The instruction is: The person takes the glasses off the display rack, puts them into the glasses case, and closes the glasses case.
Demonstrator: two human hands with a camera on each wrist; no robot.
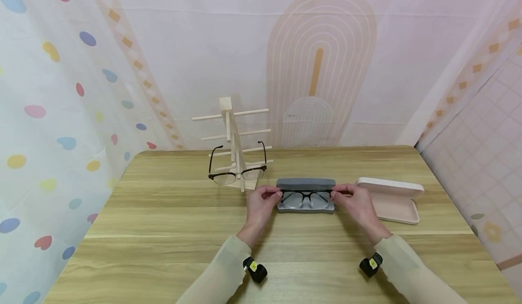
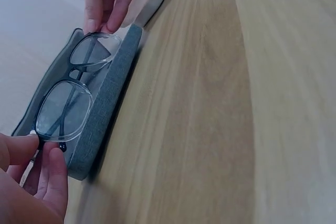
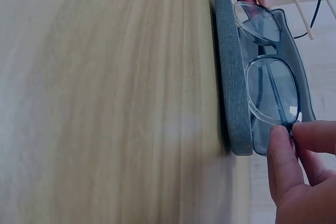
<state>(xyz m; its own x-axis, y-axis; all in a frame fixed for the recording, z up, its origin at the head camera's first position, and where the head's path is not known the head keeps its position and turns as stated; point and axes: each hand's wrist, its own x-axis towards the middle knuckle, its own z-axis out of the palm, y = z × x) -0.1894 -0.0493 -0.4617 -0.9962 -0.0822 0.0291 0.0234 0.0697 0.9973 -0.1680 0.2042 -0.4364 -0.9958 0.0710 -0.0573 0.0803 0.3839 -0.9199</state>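
A pair of black-topped eyeglasses [image 1: 306, 198] with clear lower rims is at the opened grey glasses case [image 1: 306, 210], temples folded behind the lenses. My left hand [image 1: 261, 204] pinches the left end of the frame between thumb and fingers. At the other end, my right hand [image 1: 357, 203] pinches the right hinge corner the same way. Both wrist views show the lenses over the case's inside, with the case's textured front wall [image 2: 107, 108] close alongside. Part of the case is hidden behind the eyeglasses and fingers.
A wooden display stand [image 1: 234, 145] with several pegs stands at the back, left of the case, bearing a second pair of eyeglasses [image 1: 224, 178]. To the right lies an open white-and-pink glasses case [image 1: 393, 206]. All rest on a wood-grain table [image 1: 171, 249] before a patterned curtain.
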